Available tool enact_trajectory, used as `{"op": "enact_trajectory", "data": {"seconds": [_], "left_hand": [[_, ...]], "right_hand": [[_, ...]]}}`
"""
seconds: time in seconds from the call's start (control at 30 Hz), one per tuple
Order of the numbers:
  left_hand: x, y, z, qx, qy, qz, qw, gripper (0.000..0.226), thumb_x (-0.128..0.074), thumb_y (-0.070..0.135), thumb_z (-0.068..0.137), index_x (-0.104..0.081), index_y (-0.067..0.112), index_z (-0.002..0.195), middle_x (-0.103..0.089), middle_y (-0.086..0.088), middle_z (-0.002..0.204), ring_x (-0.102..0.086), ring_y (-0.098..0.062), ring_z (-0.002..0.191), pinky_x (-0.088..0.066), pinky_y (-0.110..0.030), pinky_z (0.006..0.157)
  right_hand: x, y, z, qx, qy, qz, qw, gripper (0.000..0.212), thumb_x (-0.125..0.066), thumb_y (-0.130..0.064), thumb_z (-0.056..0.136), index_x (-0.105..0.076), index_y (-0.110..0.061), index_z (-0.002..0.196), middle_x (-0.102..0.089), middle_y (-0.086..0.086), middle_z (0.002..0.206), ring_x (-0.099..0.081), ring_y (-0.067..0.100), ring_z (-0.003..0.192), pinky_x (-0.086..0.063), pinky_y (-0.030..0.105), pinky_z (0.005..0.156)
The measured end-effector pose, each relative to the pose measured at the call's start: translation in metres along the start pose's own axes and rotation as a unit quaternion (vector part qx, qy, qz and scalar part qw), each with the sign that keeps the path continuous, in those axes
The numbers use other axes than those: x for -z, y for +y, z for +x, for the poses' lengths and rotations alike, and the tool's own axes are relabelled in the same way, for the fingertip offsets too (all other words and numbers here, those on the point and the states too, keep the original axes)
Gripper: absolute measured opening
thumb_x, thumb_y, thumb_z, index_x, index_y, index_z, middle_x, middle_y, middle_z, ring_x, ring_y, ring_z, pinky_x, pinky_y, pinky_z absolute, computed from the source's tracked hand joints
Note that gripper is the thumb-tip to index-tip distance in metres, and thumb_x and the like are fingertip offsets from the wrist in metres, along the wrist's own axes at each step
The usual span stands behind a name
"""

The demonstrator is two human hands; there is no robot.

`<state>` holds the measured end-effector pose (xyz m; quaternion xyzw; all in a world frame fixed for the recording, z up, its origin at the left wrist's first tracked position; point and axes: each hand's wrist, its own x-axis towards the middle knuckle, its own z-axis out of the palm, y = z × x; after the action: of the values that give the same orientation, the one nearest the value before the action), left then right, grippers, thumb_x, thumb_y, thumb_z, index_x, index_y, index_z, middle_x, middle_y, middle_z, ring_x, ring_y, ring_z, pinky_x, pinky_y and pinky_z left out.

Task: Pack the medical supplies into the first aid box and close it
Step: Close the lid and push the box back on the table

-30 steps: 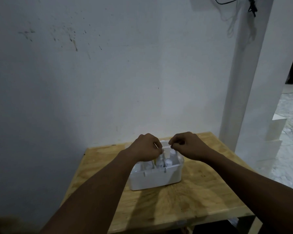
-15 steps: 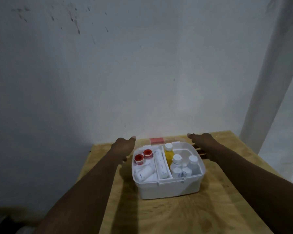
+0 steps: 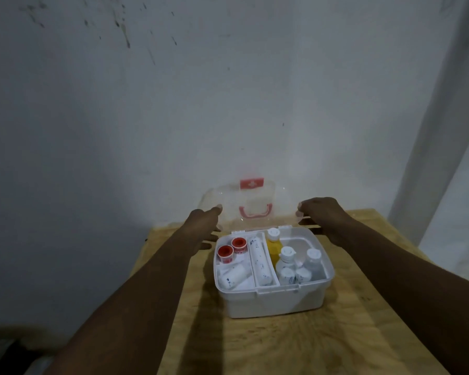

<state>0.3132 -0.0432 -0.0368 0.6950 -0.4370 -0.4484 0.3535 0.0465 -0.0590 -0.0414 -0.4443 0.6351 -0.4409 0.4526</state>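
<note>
First aid box (image 3: pixel 275 299): white plastic, rectangular, standing open near the middle of the bench, front latch tab toward the viewer. Interior divided into 3 compartments.

Left compartment: 2 red-capped tape rolls (image 3: pixel 232 249) at the back, 1 white wrapped bandage roll (image 3: pixel 232 277) lying at the front.

Middle compartment: 1 long white wrapped bandage roll (image 3: pixel 260 259), lying lengthwise front to back.

Right compartment: 1 yellow bottle with white cap (image 3: pixel 274 246) at the back, upright; clear bottles with white caps (image 3: pixel 298 266) clustered in front of it and to its right, upright. Exact count uncertain, about 4.

Lid (image 3: pixel 251 209): clear plastic, hinged at the rear edge of the box, raised to roughly upright. Carries a pink handle (image 3: pixel 255 212) and a red label with a white cross (image 3: pixel 251 183) near its top edge.

Left hand (image 3: pixel 205 226): fingers extended, fingertips touching the lid's left edge; not clenched.

Right hand (image 3: pixel 321 215): fingers curled onto the lid's right edge, gripping it.

Bench (image 3: pixel 336 334): light plywood top, set against the wall.

Wall (image 3: pixel 173 104): white, painted, dark splatter marks at upper left.
</note>
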Motion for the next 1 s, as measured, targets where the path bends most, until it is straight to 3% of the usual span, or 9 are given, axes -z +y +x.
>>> {"op": "enact_trajectory", "data": {"seconds": [0.17,0.4,0.53,0.67,0.8,0.93,1.0], "left_hand": [[0.006,0.012,-0.021,-0.034,0.015,-0.008,0.999,0.047,-0.045,0.05,0.102,-0.055,0.009,0.121,-0.063,-0.011,0.121,-0.063,-0.029,0.107,-0.052,-0.041,0.087],[0.023,0.012,-0.053,-0.045,-0.005,0.013,0.999,0.03,-0.056,0.013,0.09,-0.064,0.002,0.117,-0.062,-0.013,0.124,-0.063,-0.027,0.105,-0.05,-0.04,0.087],[0.025,0.004,-0.074,-0.062,-0.025,0.042,0.997,0.024,-0.059,0.021,0.095,-0.06,0.007,0.115,-0.06,-0.009,0.123,-0.061,-0.025,0.107,-0.048,-0.041,0.093],[0.027,-0.007,-0.081,-0.064,-0.019,0.069,0.995,0.016,-0.059,0.023,0.096,-0.065,0.009,0.103,-0.064,-0.01,0.121,-0.061,-0.022,0.1,-0.048,-0.037,0.085],[0.026,-0.018,-0.086,-0.059,-0.022,0.094,0.994,0.014,-0.056,0.02,0.097,-0.065,0.011,0.103,-0.062,-0.006,0.11,-0.058,-0.015,0.085,-0.043,-0.035,0.078],[0.022,-0.022,-0.086,-0.074,-0.016,0.098,0.992,0.027,-0.055,0.019,0.096,-0.066,0.002,0.114,-0.063,-0.009,0.117,-0.057,-0.021,0.094,-0.045,-0.032,0.074],[0.018,-0.023,-0.085,-0.119,0.02,0.152,0.981,0.03,-0.047,0.015,0.101,-0.064,-0.001,0.119,-0.063,-0.015,0.128,-0.059,-0.026,0.104,-0.048,-0.036,0.087]], "right_hand": [[0.014,-0.019,-0.018,0.02,-0.001,-0.016,1.0,0.023,-0.064,-0.008,0.079,-0.07,0.001,0.098,-0.07,0.021,0.111,-0.065,0.023,0.081,-0.05,0.035,0.068],[0.031,-0.025,-0.056,0.039,0.004,-0.053,0.998,0.015,-0.066,-0.014,0.084,-0.069,-0.006,0.095,-0.068,0.009,0.104,-0.064,0.021,0.09,-0.055,0.039,0.077],[0.037,-0.016,-0.073,0.042,0.009,-0.074,0.996,0.015,-0.067,-0.016,0.085,-0.069,-0.005,0.094,-0.068,0.009,0.099,-0.065,0.021,0.089,-0.056,0.044,0.083],[0.041,-0.003,-0.084,0.045,0.01,-0.087,0.995,0.01,-0.065,-0.016,0.084,-0.07,-0.007,0.089,-0.068,0.008,0.099,-0.064,0.021,0.089,-0.056,0.043,0.082],[0.042,0.014,-0.087,0.046,0.012,-0.125,0.991,0.012,-0.065,-0.015,0.085,-0.073,-0.009,0.089,-0.069,0.007,0.101,-0.065,0.022,0.092,-0.058,0.043,0.08],[0.041,0.026,-0.093,0.076,0.011,-0.146,0.986,0.021,-0.056,-0.02,0.091,-0.075,-0.012,0.095,-0.07,0.008,0.103,-0.063,0.027,0.093,-0.057,0.043,0.08],[0.039,0.026,-0.096,0.145,0.049,-0.187,0.97,0.028,-0.052,-0.021,0.094,-0.074,-0.009,0.104,-0.071,0.01,0.11,-0.064,0.028,0.098,-0.054,0.043,0.086]]}}
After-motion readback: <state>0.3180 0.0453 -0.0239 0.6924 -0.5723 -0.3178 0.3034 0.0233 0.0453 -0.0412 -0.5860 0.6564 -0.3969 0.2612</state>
